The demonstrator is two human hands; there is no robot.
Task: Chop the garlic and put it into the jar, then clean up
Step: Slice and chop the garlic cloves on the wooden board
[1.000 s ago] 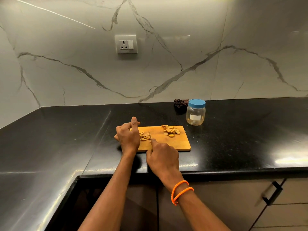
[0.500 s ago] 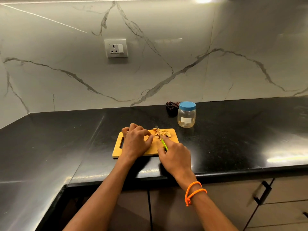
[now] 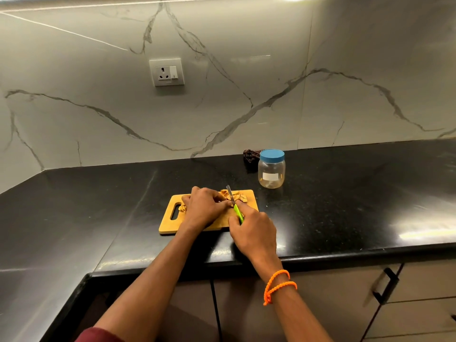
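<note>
Right grip [image 3: 254,233] curled round knife [image 3: 234,204]; garlic [image 3: 237,195] under blade, beside left grip [image 3: 204,208].

The garlic [image 3: 238,196] lies in pale, cut pieces on the wooden board [image 3: 172,224], just beyond the left hand [image 3: 206,208]; a few more bits peek out at that hand's left. The knife [image 3: 234,204], green-handled, is gripped by the right hand [image 3: 254,230], blade pointing away over the garlic. The jar [image 3: 271,169], clear with a blue lid on, stands upright beyond the right hand.
</note>
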